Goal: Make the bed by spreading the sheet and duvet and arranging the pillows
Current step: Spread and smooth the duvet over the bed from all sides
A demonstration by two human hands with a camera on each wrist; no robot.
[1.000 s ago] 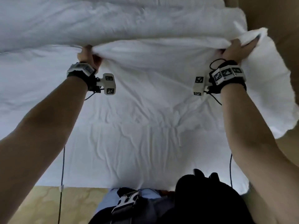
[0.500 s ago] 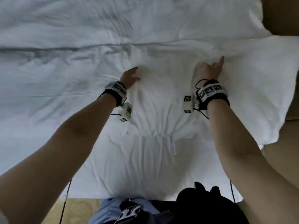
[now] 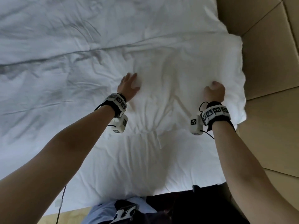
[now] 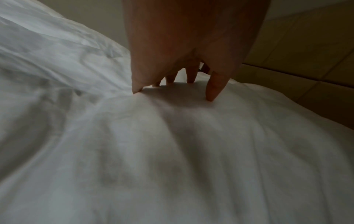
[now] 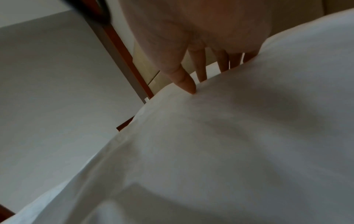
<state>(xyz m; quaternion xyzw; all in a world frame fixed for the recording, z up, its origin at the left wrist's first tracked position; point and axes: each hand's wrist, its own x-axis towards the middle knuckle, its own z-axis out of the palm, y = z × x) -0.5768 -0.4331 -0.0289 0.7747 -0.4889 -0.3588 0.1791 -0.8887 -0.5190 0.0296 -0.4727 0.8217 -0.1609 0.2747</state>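
Observation:
A plump white pillow [image 3: 178, 75] lies at the right end of the bed, against the tan panels. My left hand [image 3: 129, 84] rests on its left part with fingers spread and straight; in the left wrist view the left hand [image 4: 178, 78] has its fingertips dented into the pillow [image 4: 191, 136]. My right hand [image 3: 213, 91] is on the pillow's right part, knuckles up. Seen from the right wrist, the right hand [image 5: 206, 75] presses thumb and fingertips into the pillow [image 5: 229, 136] and holds nothing. A wrinkled white duvet [image 3: 48, 62] covers the bed to the left.
Tan padded panels [image 3: 267, 62] stand close along the pillow's right side. A second white bulge of bedding [image 3: 153, 167] lies between the pillow and my body. Yellowish floor [image 3: 72, 217] shows at the bottom left. A red-brown wooden frame [image 5: 118, 53] stands beyond the bed.
One second ago both hands gripped the pillow's raised far edge. They have let go, the pillow has dropped flat, and both hands now press on its top.

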